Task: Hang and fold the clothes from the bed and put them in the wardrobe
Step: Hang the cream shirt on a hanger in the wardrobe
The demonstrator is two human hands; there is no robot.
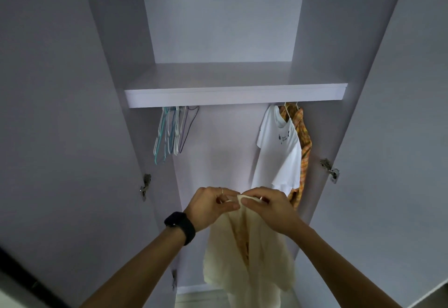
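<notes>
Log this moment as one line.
left hand and right hand pinch cream garment | white T-shirt, plaid shirt hung right | empty hangers left

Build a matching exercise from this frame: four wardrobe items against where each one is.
Items:
1 empty hangers
2 white T-shirt
3 orange checked shirt
4 cream garment

Places:
A pinched by left hand and right hand
B under the shelf, left side
C far right, behind another garment
D hanging on the right, in front

Pairs: 1-B; 2-D; 3-C; 4-A

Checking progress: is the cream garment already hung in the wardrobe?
No, left hand and right hand hold the garment up by its top.
</notes>
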